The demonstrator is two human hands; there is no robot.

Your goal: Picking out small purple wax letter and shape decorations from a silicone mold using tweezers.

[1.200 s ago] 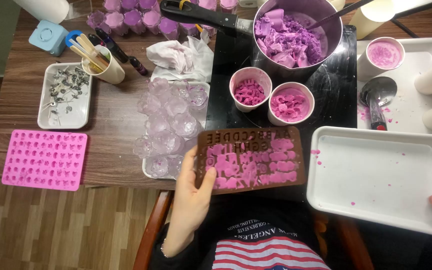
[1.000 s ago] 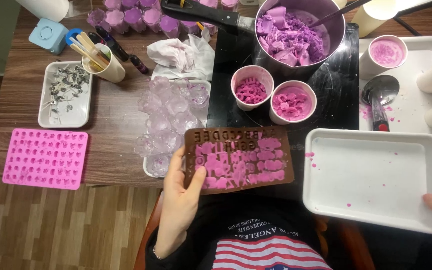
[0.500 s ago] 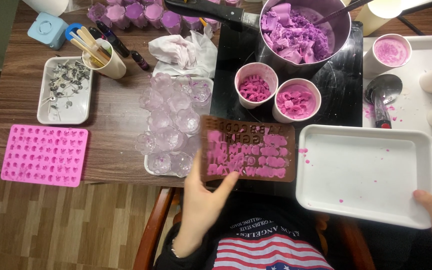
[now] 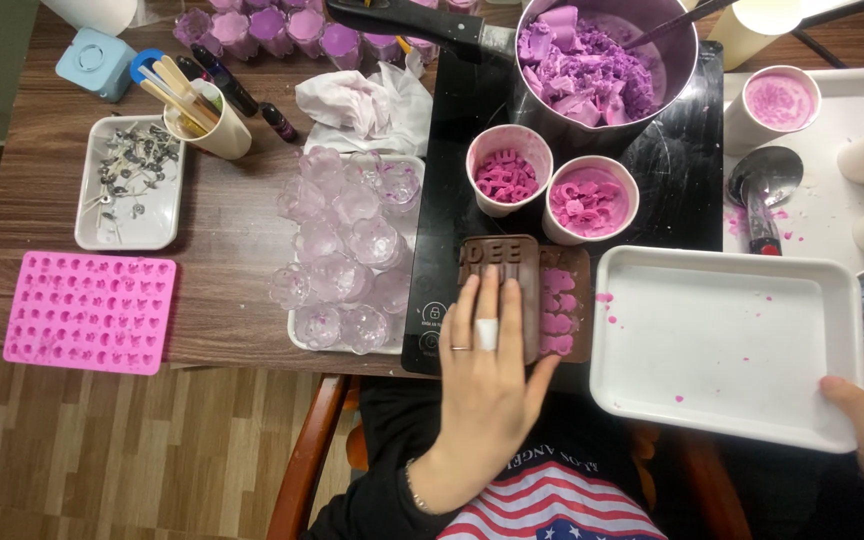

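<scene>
At frame centre, the brown letter mould, lifted a second ago, is now pressed flat by the open left hand; the white tray, lower right, is gripped by right-hand fingers.

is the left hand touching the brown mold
Touching. The head view shows the left hand lying flat on the brown mold, its fingers spread across the top with no gap.

Two small cups of pink wax pieces, one brown silicone letter mould, one pink silicone mould, one large empty white rectangular tray
</scene>
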